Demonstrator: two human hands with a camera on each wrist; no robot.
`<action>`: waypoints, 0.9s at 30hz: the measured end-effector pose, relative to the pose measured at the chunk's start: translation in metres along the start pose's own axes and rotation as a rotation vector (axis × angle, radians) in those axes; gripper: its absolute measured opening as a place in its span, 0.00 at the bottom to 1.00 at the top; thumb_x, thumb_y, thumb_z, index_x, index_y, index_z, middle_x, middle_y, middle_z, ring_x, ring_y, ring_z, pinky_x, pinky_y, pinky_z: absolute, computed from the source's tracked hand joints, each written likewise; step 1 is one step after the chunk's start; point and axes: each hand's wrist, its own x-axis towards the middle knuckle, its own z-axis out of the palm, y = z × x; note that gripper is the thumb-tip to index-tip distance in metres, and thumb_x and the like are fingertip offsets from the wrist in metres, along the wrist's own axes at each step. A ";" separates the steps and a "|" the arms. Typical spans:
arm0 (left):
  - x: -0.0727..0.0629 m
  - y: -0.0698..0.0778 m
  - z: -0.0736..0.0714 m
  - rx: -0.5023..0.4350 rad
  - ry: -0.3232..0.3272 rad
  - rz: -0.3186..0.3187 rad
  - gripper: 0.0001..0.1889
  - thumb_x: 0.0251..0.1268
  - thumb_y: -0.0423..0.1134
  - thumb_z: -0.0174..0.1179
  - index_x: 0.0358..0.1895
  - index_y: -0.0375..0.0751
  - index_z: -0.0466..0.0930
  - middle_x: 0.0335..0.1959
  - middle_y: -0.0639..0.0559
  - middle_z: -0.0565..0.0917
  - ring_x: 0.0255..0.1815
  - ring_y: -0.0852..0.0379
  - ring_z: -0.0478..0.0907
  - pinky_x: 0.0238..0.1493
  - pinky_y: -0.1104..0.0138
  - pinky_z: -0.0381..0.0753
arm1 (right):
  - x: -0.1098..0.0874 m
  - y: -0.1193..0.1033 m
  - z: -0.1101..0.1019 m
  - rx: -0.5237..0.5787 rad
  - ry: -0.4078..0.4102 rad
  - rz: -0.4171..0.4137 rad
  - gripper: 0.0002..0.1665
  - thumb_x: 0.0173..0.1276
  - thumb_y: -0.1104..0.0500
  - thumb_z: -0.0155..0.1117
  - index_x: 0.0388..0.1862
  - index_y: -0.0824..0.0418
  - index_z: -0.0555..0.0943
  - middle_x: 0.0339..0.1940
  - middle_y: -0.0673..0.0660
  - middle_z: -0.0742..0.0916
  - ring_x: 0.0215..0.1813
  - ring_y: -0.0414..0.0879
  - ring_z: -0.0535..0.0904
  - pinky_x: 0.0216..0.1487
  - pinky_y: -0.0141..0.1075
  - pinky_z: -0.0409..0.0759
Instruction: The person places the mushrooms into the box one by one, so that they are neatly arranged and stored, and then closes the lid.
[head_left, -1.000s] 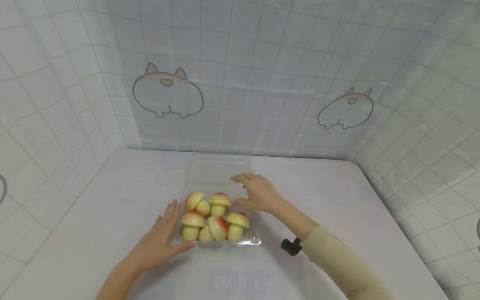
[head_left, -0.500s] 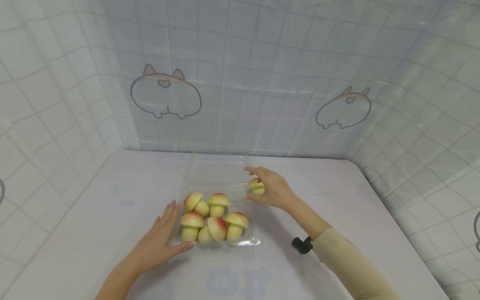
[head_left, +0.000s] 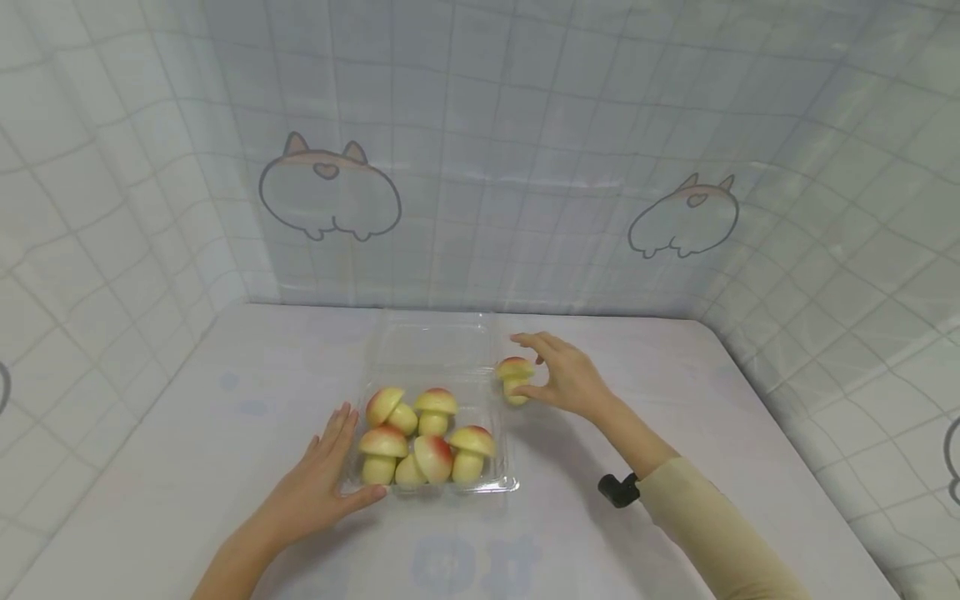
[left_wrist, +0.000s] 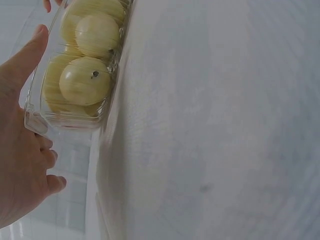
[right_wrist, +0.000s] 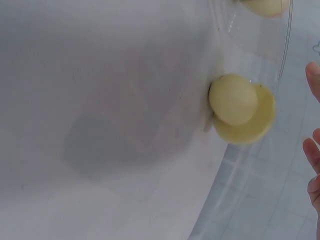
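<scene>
A clear plastic container sits on the white counter, its clear lid folded back toward the far edge. Inside are five mushroom-shaped pieces in pale yellow with red-tinged caps. The back row has a leaning piece on the left and a straighter one beside it; the front row has one at the left, one in the middle with its cap tipped over to the right and one at the right.

The sixth, a lone mushroom, is outside the container, on the counter just to its right, near the lid's hinge side. The person's right grip is spread around it without holding it (the right wrist view shows a gap between fingers and piece). The left grip is open too, fingers straight along the container's left side and thumb at its near corner.

As for writing, faint blue marks printed at the near part of the counter look letter-like but are too pale to read. The grid-patterned backdrop carries two cartoon animal rear views, each with a small heart. A black object shows beside the beige right sleeve
</scene>
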 end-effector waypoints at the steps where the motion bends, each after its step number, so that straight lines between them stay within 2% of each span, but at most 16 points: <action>1: 0.000 0.000 0.000 0.001 -0.001 -0.001 0.59 0.55 0.64 0.63 0.77 0.34 0.36 0.76 0.32 0.42 0.76 0.36 0.40 0.67 0.36 0.49 | -0.001 0.001 0.000 -0.004 0.001 0.001 0.48 0.44 0.43 0.81 0.65 0.54 0.73 0.53 0.52 0.82 0.37 0.47 0.81 0.31 0.36 0.78; 6: -0.001 -0.001 -0.001 0.002 0.003 -0.002 0.59 0.55 0.64 0.63 0.76 0.33 0.38 0.76 0.32 0.43 0.76 0.36 0.41 0.67 0.36 0.49 | -0.005 0.008 -0.002 -0.008 0.013 0.015 0.48 0.44 0.44 0.81 0.65 0.55 0.73 0.53 0.52 0.82 0.36 0.49 0.81 0.30 0.36 0.78; 14: -0.002 -0.003 -0.002 0.006 0.004 0.000 0.59 0.56 0.64 0.63 0.76 0.31 0.39 0.76 0.32 0.43 0.76 0.37 0.40 0.67 0.36 0.49 | -0.010 0.016 -0.003 -0.050 0.005 0.043 0.48 0.44 0.43 0.81 0.65 0.53 0.73 0.51 0.51 0.82 0.35 0.45 0.80 0.29 0.35 0.77; 19: -0.003 -0.003 -0.003 0.005 0.003 -0.003 0.59 0.56 0.64 0.63 0.76 0.32 0.38 0.76 0.33 0.43 0.76 0.37 0.40 0.67 0.36 0.49 | -0.012 0.020 -0.002 -0.047 0.001 0.050 0.49 0.44 0.44 0.81 0.65 0.54 0.73 0.51 0.54 0.83 0.35 0.47 0.81 0.29 0.37 0.78; 27: -0.003 -0.004 -0.003 0.006 0.009 -0.001 0.59 0.55 0.64 0.63 0.76 0.32 0.39 0.77 0.33 0.43 0.76 0.37 0.40 0.67 0.36 0.49 | -0.014 0.026 0.003 -0.038 -0.048 0.098 0.49 0.44 0.43 0.81 0.66 0.52 0.72 0.53 0.52 0.82 0.36 0.49 0.82 0.29 0.37 0.77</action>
